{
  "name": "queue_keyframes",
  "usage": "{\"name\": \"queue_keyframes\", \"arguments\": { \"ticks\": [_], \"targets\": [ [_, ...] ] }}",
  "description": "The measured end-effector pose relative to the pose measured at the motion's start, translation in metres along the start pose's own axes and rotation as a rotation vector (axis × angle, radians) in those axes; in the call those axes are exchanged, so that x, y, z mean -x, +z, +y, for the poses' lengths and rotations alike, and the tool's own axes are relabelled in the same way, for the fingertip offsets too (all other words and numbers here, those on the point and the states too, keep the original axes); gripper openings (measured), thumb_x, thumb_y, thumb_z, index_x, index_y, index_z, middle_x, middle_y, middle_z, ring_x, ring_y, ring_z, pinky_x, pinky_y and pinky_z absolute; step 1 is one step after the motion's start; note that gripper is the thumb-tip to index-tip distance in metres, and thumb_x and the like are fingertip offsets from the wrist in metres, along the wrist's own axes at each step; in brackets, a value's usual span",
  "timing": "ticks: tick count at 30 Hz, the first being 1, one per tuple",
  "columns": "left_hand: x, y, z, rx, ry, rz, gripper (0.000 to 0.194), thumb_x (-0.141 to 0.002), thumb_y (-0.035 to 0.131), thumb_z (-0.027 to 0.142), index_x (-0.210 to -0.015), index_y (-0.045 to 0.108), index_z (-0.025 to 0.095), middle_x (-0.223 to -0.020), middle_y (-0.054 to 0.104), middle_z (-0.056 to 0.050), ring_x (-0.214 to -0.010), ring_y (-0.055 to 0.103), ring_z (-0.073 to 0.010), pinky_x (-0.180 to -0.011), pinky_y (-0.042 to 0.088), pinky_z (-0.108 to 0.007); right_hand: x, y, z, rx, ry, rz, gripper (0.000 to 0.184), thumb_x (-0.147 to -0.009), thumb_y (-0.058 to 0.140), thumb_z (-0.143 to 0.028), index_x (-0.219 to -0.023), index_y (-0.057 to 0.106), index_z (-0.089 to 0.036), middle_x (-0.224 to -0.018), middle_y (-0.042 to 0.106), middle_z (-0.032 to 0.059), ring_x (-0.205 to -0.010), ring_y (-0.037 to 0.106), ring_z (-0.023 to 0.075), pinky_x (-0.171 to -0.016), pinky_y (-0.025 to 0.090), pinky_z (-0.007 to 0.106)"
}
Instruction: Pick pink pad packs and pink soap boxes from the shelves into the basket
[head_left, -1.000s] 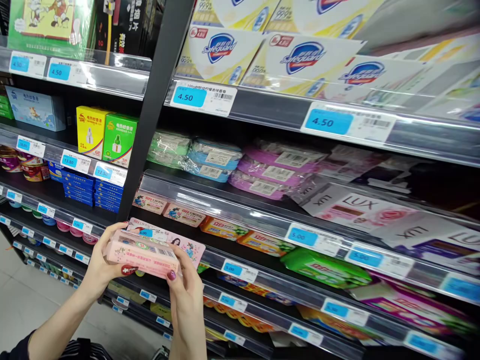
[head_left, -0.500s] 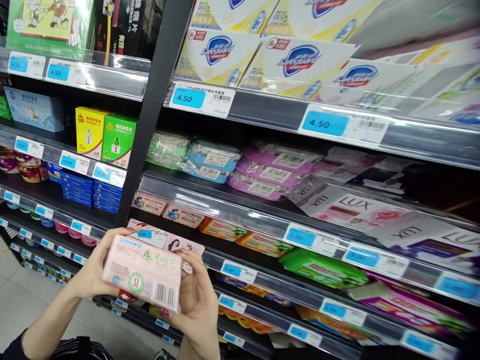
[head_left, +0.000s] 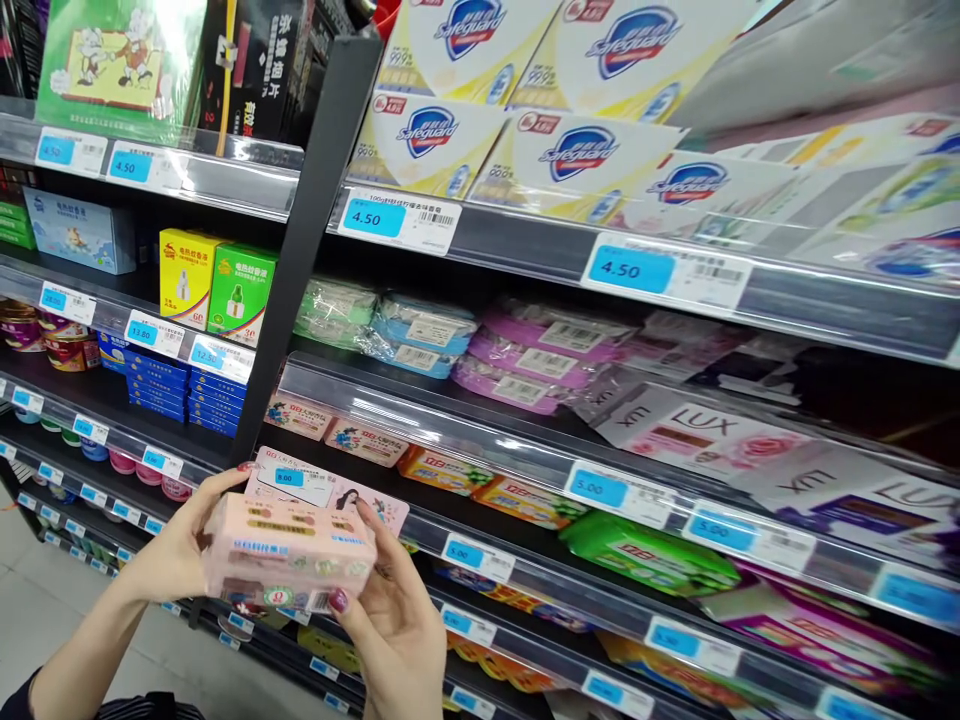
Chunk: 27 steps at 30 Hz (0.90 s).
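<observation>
While two hands lift it in front of store shelves (head_left: 322, 368), the pink box (head_left: 296, 545) sits at about 8 o'clock from the middle of the view. It is tilted, showing its top and a long side with blue lettering and, low down, a round green mark (head_left: 279, 597). The left hand (head_left: 169, 550) is closed around the 9 o'clock end of the box. The right hand (head_left: 405, 620) grips the other end from 4 o'clock, its thumb at the lower corner beside a partly seen barcode (head_left: 319, 601).

With the pink box as the centre of the dial, a pink card (head_left: 341, 490) is just behind at 1 o'clock, a price tag (head_left: 289, 479) reading 8.00 on it. Farther out at 1 o'clock lie small pink packs (head_left: 367, 441), and higher that way, white Safeguard boxes (head_left: 427, 132). Purple tubs (head_left: 517, 362) are stacked at 2 o'clock. Orange packs (head_left: 446, 470) and LUX boxes (head_left: 697, 425) lie between 2 and 3, and a green pack (head_left: 649, 553) at 3. A black post (head_left: 300, 220) rises at 12. At 11, a yellow box (head_left: 187, 280) stands beside a green box (head_left: 240, 295); blue boxes (head_left: 157, 387) are piled between 10 and 11. At 8 o'clock, a dark sleeve (head_left: 13, 700) shows on the left arm.
</observation>
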<state>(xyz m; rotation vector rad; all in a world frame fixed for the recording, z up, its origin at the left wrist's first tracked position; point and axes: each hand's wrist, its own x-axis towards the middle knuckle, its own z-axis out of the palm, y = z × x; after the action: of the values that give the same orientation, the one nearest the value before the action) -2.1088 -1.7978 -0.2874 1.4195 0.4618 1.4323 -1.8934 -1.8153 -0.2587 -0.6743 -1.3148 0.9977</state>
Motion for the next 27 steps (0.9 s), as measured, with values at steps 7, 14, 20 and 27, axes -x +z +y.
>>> {"name": "queue_keyframes", "arguments": {
  "ticks": [7, 14, 20, 27],
  "targets": [
    [-0.001, 0.005, 0.019, -0.237, 0.104, 0.070, 0.052, -0.062, 0.087, 0.024, -0.112, 0.074, 0.023, -0.102, 0.076, -0.010, -0.090, 0.073, -0.0278, -0.073, 0.060, -0.027, 0.002, -0.007, 0.002, 0.249, -0.358, 0.087, 0.036, -0.078, 0.077, -0.024, -0.113, 0.072, -0.028, -0.107, 0.073, 0.0091, -0.098, 0.070, 0.0271, -0.075, 0.062, 0.035],
    [-0.017, -0.004, 0.013, -0.326, 0.467, -0.066, 0.033, -0.079, 0.075, 0.020, -0.112, 0.072, 0.026, -0.106, 0.075, -0.007, -0.108, 0.068, -0.0234, -0.094, 0.056, -0.032, -0.024, -0.007, -0.009, 0.257, -0.623, -0.119, 0.027, -0.085, 0.070, -0.018, -0.109, 0.071, -0.029, -0.092, 0.072, 0.0038, -0.088, 0.072, 0.0204, -0.075, 0.062, 0.032],
    [-0.020, -0.008, 0.010, -0.354, 0.558, -0.154, 0.029, -0.085, 0.069, 0.018, -0.114, 0.070, 0.024, -0.111, 0.074, -0.007, -0.118, 0.063, -0.0237, -0.101, 0.053, -0.040, -0.019, -0.012, -0.008, 0.252, -0.661, -0.171, 0.024, -0.086, 0.068, -0.016, -0.107, 0.071, -0.028, -0.092, 0.072, 0.0034, -0.092, 0.071, 0.0202, -0.078, 0.061, 0.035],
    [-0.018, 0.001, 0.026, -0.529, 0.678, -0.140, 0.024, -0.088, 0.067, 0.021, -0.110, 0.067, 0.014, -0.097, 0.075, -0.012, -0.101, 0.070, -0.0221, -0.087, 0.059, -0.034, -0.017, -0.012, 0.003, 0.280, -0.540, -0.067, 0.020, -0.082, 0.072, -0.019, -0.100, 0.070, -0.027, -0.094, 0.071, 0.0052, -0.098, 0.071, 0.0252, -0.078, 0.060, 0.039]
  ]
}}
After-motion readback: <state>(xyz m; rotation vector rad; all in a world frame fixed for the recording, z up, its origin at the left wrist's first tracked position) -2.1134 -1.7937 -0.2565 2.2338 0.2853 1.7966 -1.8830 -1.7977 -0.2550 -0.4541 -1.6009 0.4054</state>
